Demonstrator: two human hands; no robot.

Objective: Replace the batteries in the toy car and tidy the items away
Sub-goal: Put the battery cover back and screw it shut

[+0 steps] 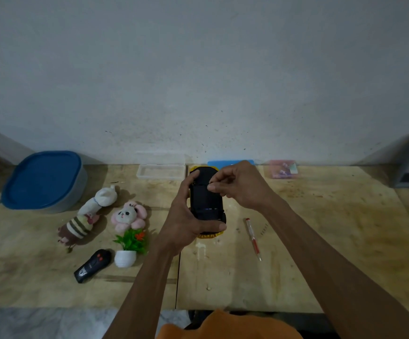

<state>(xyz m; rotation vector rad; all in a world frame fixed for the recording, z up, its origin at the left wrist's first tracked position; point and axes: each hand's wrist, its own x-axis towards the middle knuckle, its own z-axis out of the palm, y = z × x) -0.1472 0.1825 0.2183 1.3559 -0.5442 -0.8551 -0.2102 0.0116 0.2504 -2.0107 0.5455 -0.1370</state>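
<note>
A yellow toy car [206, 203] is held upside down above the wooden table [320, 241], its black underside facing me. My left hand [186, 223] grips the car from the left, thumb across its near end and fingers over the far end. My right hand [237, 184] hovers over the car's far right part with thumb and forefinger pinched together at the underside; I cannot tell whether something small is between them. A red screwdriver [253, 238] lies on the table to the right of the car. A black remote control [92, 265] lies at the near left.
A grey tub with a blue lid [44, 179] stands at the far left. Two plush toys [96, 216] and a small potted plant [130, 248] sit left of the car. A clear plastic case [160, 172], a blue box [216, 163] and a pinkish box [282, 169] line the wall.
</note>
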